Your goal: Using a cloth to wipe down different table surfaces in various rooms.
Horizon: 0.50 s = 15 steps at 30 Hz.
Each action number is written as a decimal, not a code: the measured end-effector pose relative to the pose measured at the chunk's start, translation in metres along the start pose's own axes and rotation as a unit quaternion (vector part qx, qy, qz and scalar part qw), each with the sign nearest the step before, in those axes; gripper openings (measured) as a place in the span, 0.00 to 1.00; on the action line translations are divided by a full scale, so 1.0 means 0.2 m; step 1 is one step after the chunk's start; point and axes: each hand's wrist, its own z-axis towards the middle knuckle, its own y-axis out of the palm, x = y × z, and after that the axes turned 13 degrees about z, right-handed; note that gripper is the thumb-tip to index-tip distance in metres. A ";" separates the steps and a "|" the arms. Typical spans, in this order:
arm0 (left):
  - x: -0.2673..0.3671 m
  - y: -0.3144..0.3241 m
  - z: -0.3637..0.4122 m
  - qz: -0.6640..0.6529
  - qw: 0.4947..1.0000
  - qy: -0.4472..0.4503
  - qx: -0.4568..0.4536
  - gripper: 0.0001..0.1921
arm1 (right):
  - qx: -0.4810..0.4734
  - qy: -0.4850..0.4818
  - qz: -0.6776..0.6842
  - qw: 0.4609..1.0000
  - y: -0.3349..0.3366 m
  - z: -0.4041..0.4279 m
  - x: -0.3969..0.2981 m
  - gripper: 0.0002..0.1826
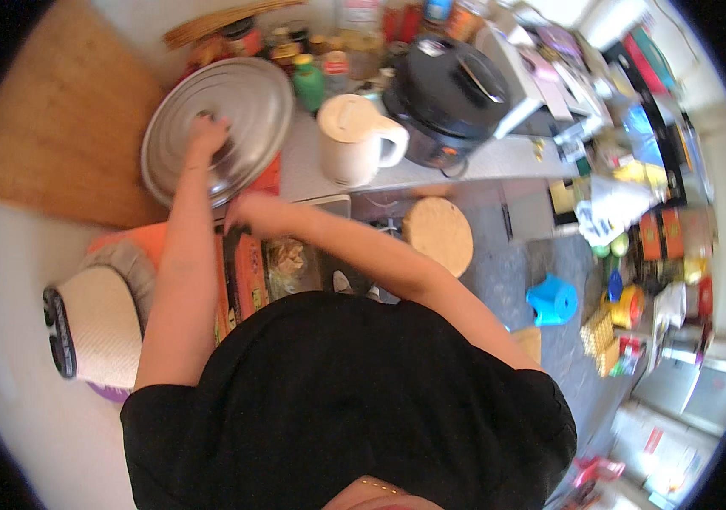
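A large round metal lid [254, 95] stands tilted at the left end of the counter. My left hand [209, 135] is closed on the knob near its middle. My right hand [251, 213] is below the lid's lower edge, at the counter's front; it is blurred, and whether its fingers hold anything is unclear. To the right of the lid stand a green bottle with a yellow cap [309, 83] and a cream electric kettle [347, 143], with a black electric cooker [446, 95] beyond the kettle.
Several jars and bottles line the wall behind. A wooden panel [63, 121] borders the lid on the left; a straw hat [98, 325] lies below it. A round wooden stool top [439, 236] is beside my right forearm. A blue plastic stool [552, 299] stands on the floor.
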 end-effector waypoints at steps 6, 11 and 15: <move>-0.26 0.14 0.21 0.017 0.997 0.071 0.033 0.35 | 0.279 0.071 0.071 0.955 0.23 -0.86 -0.29 0.24; -0.30 0.05 0.30 0.095 0.994 -0.049 -0.032 0.33 | 0.663 0.312 0.061 0.678 0.25 -1.71 -0.43 0.17; -0.20 -0.12 0.23 0.065 0.994 -0.087 0.027 0.31 | 0.907 0.219 0.164 0.322 0.50 -2.23 -0.76 0.22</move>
